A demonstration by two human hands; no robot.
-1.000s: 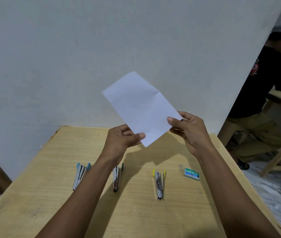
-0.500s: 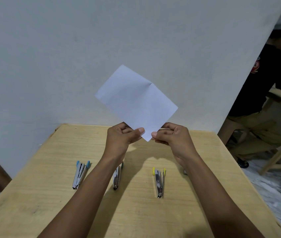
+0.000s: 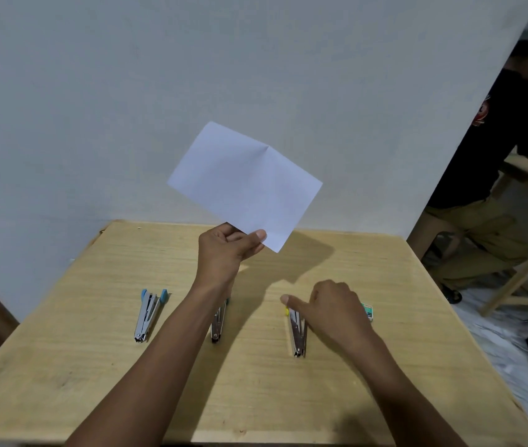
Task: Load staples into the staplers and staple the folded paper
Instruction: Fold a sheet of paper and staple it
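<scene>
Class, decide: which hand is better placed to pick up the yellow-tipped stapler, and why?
Right. The right hand lies over the yellow-tipped stapler, thumb beside its yellow tip, while the left hand pinches the folded paper up above the table.

White paper point(image 3: 243, 185), folded, creased across middle, held up tilted over far table point(image 3: 95, 366) edge; left hand point(image 3: 227, 253) pinches near corner. 3 staplers flat in a row, splayed open: blue-tipped point(image 3: 148, 314) left, mid one point(image 3: 218, 324) partly under forearm, yellow-tipped point(image 3: 297, 333) right, far end under right hand point(image 3: 330, 308). Green staple box point(image 3: 368, 311) just right.
</scene>
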